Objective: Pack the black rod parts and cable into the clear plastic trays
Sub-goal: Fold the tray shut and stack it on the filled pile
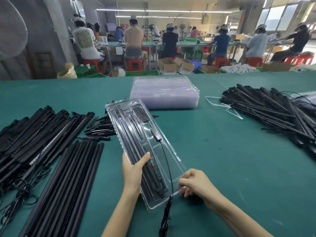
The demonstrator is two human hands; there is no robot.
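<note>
A clear plastic tray (pixel 174 165) is held tilted above the green table. Black rod parts (pixel 150 175) lie in its long left slots. My left hand (pixel 132 170) grips the tray's left edge, thumb across the rods. A thin black cable (pixel 168 166) curves through the tray's right compartment and hangs bundled over the near edge (pixel 165 218). My right hand (pixel 193 183) pinches the tray's near right corner beside the cable.
A stack of empty clear trays (pixel 165 93) stands behind. Long black rods (pixel 68 182) and finned parts (pixel 34 132) lie at left, small black spikes (pixel 100 127) beside them. A pile of rods with cables (pixel 273 113) fills the right. Workers sit at benches beyond.
</note>
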